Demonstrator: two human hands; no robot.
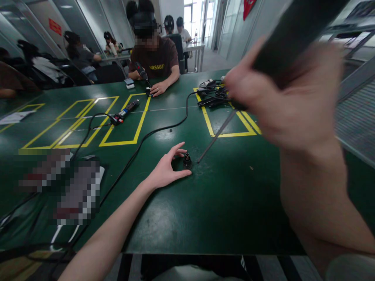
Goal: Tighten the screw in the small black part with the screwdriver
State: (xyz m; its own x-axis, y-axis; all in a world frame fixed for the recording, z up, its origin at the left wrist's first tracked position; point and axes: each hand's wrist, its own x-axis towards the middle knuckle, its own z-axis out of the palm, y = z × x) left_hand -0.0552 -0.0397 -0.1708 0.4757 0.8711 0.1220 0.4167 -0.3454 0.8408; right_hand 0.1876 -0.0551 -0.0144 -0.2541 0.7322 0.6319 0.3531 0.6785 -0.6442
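Fitting on table, left grip curved around.

We see a smooth, glossy desk with duller yellow tape. The slim shaft looks to us like grey metal and its dark handle matt, though blurred; the small round part shows a dark metallic sheen, and the cable looks sheathed in smooth plastic.

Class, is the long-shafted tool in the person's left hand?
No, the right hand grips the tool, while the left hand curves around a small black part.
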